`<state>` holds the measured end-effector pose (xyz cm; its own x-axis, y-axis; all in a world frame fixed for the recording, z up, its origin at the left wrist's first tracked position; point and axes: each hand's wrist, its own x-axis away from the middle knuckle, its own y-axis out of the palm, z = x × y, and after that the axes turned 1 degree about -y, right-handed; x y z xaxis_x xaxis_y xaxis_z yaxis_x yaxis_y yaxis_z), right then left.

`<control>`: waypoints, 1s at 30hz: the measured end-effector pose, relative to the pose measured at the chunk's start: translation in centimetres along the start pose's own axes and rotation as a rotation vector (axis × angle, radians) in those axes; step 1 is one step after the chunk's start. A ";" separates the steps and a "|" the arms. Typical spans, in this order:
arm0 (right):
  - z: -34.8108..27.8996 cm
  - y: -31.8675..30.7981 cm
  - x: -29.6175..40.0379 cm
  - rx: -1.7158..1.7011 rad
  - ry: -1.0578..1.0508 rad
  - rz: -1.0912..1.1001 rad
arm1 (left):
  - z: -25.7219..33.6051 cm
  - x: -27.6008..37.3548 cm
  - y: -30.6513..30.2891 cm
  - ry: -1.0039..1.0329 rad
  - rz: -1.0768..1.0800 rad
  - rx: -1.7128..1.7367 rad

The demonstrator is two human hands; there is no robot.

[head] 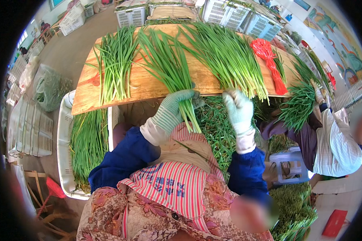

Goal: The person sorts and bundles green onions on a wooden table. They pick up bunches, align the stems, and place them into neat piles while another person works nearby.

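Observation:
My left hand (176,107), in a green-striped work glove, is wrapped around a bunch of garlic chives (172,66). The pale stem ends stick out below the fist towards my apron, and the leaves fan over the wooden board (205,72). My right hand (239,110), gloved alike, is at the board's near edge with its fingers curled. It touches or nearly touches the stem ends of a larger pile of chives (229,57); whether anything is pinched in it is hidden. Another pile of chives (116,66) lies on the board's left part.
Red plastic ties (270,64) lie right of the large pile. A white crate (63,144) of chives stands at my left. Loose trimmings (215,129) lie below the board. At right, a co-worker (335,141) holds chives (300,102) near a blue stool (289,164).

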<state>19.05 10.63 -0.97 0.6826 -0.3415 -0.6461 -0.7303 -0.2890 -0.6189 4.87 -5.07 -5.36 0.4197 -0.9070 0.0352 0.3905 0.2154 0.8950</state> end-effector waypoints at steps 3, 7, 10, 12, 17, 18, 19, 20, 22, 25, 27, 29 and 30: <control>2.3 -0.1 -2.0 0.636 -0.181 -0.081 | 0.5 -0.6 -0.3 0.013 -0.010 0.042; 3.7 -0.6 -2.1 0.334 -0.049 0.031 | 0.5 -0.8 -0.9 0.014 0.007 0.032; 3.6 -2.7 -2.0 -0.176 0.311 0.034 | 0.4 -0.9 -1.0 -0.003 0.033 0.039; 3.1 -2.7 -1.2 -0.350 0.309 0.083 | 0.4 -1.0 -1.1 -0.009 0.036 0.035; 2.4 -4.8 2.2 -0.747 0.440 -0.215 | 0.6 -1.0 -1.0 -0.036 0.005 0.071; 2.7 -4.9 3.1 -0.588 0.316 -0.482 | 0.7 -1.1 -1.2 -0.030 -0.035 0.075; 3.1 -5.0 4.3 -0.412 0.201 -0.733 | 0.7 -1.3 -1.4 -0.038 -0.077 0.085; 3.7 -4.8 5.4 -0.231 0.295 -0.943 | 0.7 -1.4 -1.3 -0.040 -0.061 0.071; 4.1 -4.4 6.6 -0.122 0.344 -0.822 | 0.7 -1.3 -1.4 -0.025 -0.018 0.041; 4.0 -4.7 7.2 -0.391 0.450 -0.417 | 0.8 -1.5 -1.7 -0.040 -0.021 0.045; 5.4 -3.2 7.8 -0.421 0.353 -0.300 | 0.8 -1.1 -1.9 -0.036 -0.019 0.051; 5.4 -1.8 8.2 -0.567 0.433 -0.211 | 0.9 -1.0 -1.5 -0.030 0.001 0.031; 4.6 -1.5 8.3 -0.836 0.630 -0.182 | 1.0 -0.7 -1.3 -0.028 0.030 0.010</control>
<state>25.93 12.30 -7.43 0.8224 -0.5635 -0.0781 -0.5667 -0.8236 -0.0246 3.31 -5.09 -6.11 0.4081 -0.9099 0.0739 0.3697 0.2387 0.8979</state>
